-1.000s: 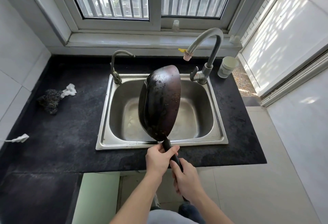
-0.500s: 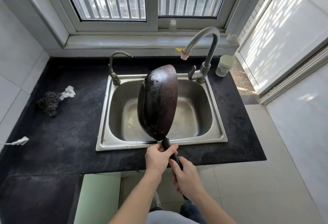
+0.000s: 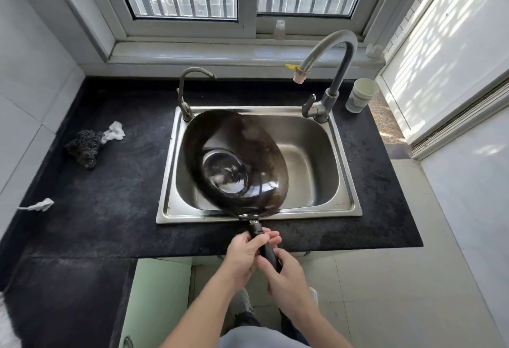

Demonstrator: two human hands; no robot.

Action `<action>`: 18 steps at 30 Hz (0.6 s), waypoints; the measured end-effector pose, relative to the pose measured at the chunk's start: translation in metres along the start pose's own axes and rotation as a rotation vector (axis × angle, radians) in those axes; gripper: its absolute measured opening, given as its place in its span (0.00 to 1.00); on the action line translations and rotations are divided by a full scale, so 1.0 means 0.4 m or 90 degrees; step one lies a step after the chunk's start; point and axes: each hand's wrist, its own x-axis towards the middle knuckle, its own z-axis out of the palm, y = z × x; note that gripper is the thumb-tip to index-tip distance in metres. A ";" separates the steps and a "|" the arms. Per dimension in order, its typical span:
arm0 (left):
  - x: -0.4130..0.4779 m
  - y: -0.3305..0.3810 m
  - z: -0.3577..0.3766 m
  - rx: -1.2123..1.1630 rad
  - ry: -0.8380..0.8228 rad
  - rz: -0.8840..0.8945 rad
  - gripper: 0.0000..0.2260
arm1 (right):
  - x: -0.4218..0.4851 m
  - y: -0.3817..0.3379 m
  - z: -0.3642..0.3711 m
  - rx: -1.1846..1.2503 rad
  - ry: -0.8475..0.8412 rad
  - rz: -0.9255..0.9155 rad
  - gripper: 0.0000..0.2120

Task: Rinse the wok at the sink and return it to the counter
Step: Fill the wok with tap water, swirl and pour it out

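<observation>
Now over sink [image 3: 347, 205]: wok [image 3: 234, 160], seemingly wet.

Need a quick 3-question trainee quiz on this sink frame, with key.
1. Multiple choice: the wok is A) lying on the counter, B) held by its handle over the sink, C) hanging on the wall.
2. True or false: the left hand and right hand both grip the handle.
3. Fill in: the paper cup stands on the ___.
Key: 1 B; 2 true; 3 counter.
</observation>
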 end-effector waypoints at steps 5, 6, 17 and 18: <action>-0.005 -0.020 -0.032 -0.059 -0.035 -0.027 0.08 | -0.020 -0.007 0.015 -0.006 -0.059 -0.015 0.07; -0.005 -0.020 -0.036 -0.055 -0.040 -0.030 0.08 | -0.024 -0.007 0.015 -0.001 -0.068 -0.011 0.07; 0.020 -0.007 -0.032 -0.043 0.041 -0.061 0.13 | -0.013 0.011 0.051 -0.046 -0.024 0.000 0.05; 0.020 -0.003 -0.035 -0.044 0.030 -0.067 0.14 | -0.015 0.011 0.051 -0.040 -0.027 0.002 0.05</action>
